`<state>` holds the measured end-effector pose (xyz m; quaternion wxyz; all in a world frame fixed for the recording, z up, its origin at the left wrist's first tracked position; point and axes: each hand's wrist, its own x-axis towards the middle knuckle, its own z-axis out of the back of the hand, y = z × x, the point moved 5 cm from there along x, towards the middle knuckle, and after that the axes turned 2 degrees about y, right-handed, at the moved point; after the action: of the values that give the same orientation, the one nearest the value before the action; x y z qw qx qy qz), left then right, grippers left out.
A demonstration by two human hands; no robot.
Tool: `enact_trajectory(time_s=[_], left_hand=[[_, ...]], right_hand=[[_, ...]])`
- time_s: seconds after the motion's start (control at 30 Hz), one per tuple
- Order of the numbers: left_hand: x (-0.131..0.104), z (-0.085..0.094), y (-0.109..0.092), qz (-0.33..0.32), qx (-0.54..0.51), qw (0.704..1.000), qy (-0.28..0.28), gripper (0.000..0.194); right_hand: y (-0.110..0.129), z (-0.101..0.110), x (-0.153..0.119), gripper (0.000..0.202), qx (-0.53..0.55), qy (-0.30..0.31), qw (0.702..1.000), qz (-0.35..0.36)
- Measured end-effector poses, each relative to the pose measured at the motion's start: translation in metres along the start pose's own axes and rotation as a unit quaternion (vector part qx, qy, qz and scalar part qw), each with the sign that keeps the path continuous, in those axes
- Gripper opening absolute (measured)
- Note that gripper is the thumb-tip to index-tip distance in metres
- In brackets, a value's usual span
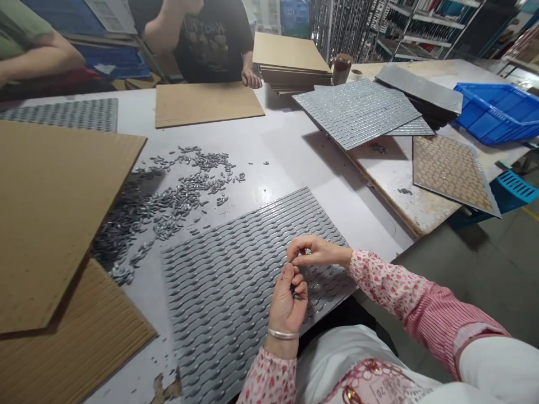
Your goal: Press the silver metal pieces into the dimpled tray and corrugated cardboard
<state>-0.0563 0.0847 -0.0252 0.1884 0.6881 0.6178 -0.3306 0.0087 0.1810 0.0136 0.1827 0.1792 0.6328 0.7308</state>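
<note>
A grey sheet (219,286) with wavy rows of raised oval bumps lies on the table in front of me. Over its right part, my left hand (288,300) is palm up with curled fingers, and small dark grey pieces show in its palm. My right hand (314,251) pinches thumb and forefinger together at the tip of the left thumb. Whatever sits in that pinch is too small to make out. Left of the sheet spreads a heap of loose, slim grey oval pieces (177,205).
Brown boards (59,219) overlap the heap at the left. Across the table, a person's hand (251,77) rests by another brown board (206,104). Shiny grey sheets (357,112), a patterned panel (452,171) and a blue crate (497,112) are at the right.
</note>
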Motion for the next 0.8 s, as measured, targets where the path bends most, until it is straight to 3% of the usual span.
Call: enact_trajectory(time_s=[0.1, 0.17, 0.27, 0.37, 0.6, 0.73, 0.8], left_hand=[[0.0, -0.003, -0.004, -0.02, 0.024, 1.0, -0.001, 0.015], [-0.001, -0.003, -0.004, -0.017, 0.032, 0.999, 0.004, 0.02], [-0.002, -0.001, -0.003, 0.002, 0.031, 0.999, 0.017, 0.019], [-0.004, 0.005, 0.0, 0.02, 0.018, 1.0, 0.007, 0.014], [-0.003, 0.007, 0.003, 0.015, 0.036, 0.999, 0.006, 0.013], [-0.001, 0.006, 0.003, -0.018, 0.051, 0.998, 0.015, 0.013], [-0.001, 0.006, 0.003, -0.021, 0.046, 0.999, 0.01, 0.012]], right_hand=[[-0.008, 0.009, 0.003, 0.019, 0.078, -0.017, 0.996, -0.029], [-0.02, 0.029, 0.009, 0.016, 0.077, -0.09, 0.992, -0.045], [-0.042, 0.068, 0.018, 0.012, -0.077, -0.195, 0.974, -0.082], [-0.058, 0.091, 0.027, 0.012, -0.249, -0.202, 0.939, -0.121], [-0.065, 0.091, 0.041, 0.01, -0.44, -0.14, 0.881, -0.107], [-0.067, 0.092, 0.042, 0.008, -0.463, -0.161, 0.865, -0.106], [-0.06, 0.09, 0.038, 0.005, -0.441, -0.184, 0.873, -0.095]])
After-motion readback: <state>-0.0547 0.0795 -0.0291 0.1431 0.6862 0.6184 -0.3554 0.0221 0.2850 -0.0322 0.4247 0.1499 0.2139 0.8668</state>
